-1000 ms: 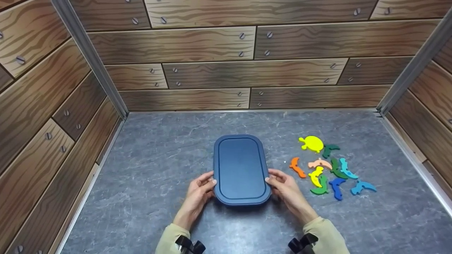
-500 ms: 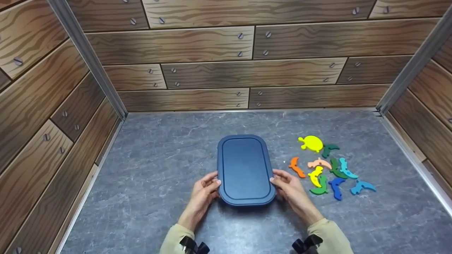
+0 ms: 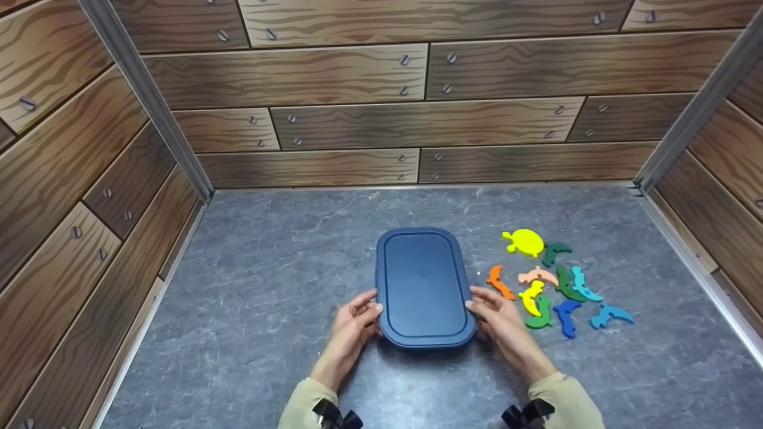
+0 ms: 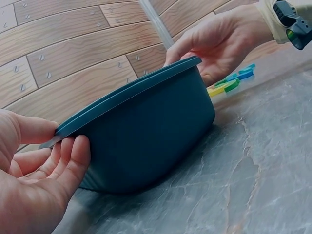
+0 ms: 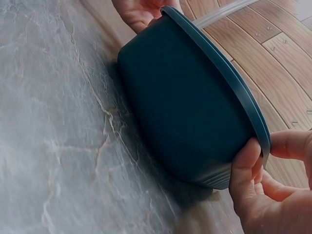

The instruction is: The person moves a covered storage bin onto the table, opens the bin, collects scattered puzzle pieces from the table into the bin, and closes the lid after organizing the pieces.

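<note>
A dark blue lidded storage box, rounded at the corners, stands lengthwise in the middle of the grey table. My left hand pinches its left rim near the front corner, thumb on top and fingers curled beneath. On the opposite side, my right hand grips the right rim the same way. The lid lies flat over the whole box, so its inside is hidden. In the left wrist view the box wall tapers down close to the tabletop; fingers hook under the rim there.
Right of the box lie several flat animal-like pieces: a yellow turtle, an orange curved piece nearest my right hand, a blue piece and a light blue one. Wood-patterned walls enclose the table at back and sides.
Both hands have shifted the blue box steadily to the right, closer to the orange piece, with their grip on the rim unchanged. The coloured pieces have stayed put.
</note>
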A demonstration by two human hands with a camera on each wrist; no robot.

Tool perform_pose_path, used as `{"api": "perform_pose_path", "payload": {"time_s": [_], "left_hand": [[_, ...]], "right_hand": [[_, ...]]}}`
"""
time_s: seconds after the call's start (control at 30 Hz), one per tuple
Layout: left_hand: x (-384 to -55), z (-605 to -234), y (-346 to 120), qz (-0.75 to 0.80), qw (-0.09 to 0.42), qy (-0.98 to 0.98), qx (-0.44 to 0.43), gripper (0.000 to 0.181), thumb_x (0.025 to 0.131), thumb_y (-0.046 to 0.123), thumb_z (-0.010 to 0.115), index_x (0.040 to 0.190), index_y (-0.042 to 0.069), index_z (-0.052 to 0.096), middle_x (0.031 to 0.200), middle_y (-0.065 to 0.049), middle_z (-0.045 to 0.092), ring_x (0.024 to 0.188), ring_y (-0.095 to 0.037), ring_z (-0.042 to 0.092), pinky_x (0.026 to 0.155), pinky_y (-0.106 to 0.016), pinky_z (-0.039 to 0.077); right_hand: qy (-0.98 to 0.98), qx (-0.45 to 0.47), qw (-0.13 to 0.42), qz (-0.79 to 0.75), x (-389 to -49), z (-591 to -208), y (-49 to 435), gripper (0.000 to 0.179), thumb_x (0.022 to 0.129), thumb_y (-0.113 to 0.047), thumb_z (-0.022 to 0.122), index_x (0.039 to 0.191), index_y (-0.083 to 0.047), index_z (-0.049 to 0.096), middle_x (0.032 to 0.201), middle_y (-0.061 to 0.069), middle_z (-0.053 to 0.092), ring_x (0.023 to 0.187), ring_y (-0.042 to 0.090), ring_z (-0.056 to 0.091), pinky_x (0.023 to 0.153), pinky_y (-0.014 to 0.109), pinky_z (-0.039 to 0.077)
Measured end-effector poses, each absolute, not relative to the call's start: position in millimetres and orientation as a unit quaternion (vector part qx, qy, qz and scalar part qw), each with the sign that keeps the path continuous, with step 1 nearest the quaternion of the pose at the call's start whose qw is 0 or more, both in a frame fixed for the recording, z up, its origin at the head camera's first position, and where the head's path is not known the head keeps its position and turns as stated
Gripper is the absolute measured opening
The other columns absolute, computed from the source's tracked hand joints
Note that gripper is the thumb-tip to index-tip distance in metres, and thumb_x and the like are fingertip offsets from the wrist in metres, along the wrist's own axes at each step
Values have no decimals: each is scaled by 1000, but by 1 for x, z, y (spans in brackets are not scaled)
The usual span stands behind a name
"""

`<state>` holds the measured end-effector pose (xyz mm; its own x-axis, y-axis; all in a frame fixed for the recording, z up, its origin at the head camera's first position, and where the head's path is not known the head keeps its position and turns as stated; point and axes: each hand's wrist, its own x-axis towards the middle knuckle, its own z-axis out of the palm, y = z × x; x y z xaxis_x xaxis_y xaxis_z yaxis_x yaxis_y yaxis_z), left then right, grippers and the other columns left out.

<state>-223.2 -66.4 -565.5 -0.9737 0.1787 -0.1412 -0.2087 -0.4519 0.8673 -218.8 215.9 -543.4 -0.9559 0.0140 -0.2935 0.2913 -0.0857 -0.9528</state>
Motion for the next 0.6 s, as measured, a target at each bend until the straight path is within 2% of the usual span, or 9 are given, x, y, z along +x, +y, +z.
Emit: {"api": "perform_pose_path", "payload": {"time_s": [0.6], "left_hand": [[-223,-568,-47,857,130,498,2,50,93,-1,59,139,-13,43,91,-7,61,67,-13,57,58,-26,49]], "right_hand": [[666,119,93,-731,-215,-543,237,54,95,-12,63,143,3,44,124,15,58,101,15,61,83,27,53]]}}
